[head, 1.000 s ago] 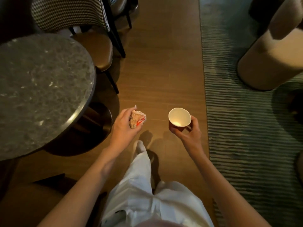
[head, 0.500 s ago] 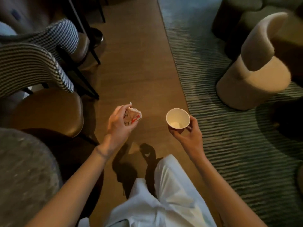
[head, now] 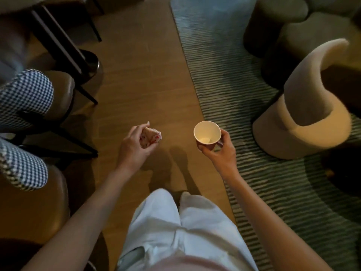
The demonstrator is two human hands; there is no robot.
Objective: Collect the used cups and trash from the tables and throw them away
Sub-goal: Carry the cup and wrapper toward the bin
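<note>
My left hand (head: 134, 147) is closed around a crumpled paper wrapper (head: 151, 134), whitish with red marks, held out over the wooden floor. My right hand (head: 218, 151) grips a small paper cup (head: 207, 133) from below and the side. The cup stands upright, its white inside open to the camera, with only a pale trace at the bottom. Both hands are at about the same height in front of my white trousers, roughly a hand's width apart.
Two chairs with checked backs (head: 25, 94) and brown seats line the left, with black chair legs beside them. A striped green rug (head: 244, 90) covers the right side, bearing a beige curved-back stool (head: 304, 114) and darker upholstered seats (head: 277, 26). A wooden floor strip (head: 140, 65) runs ahead between them.
I have walked forward along the floor: the round stone table has dropped out of view at the left, and the chairs and beige stool have slid toward me. Both hands keep their hold.
</note>
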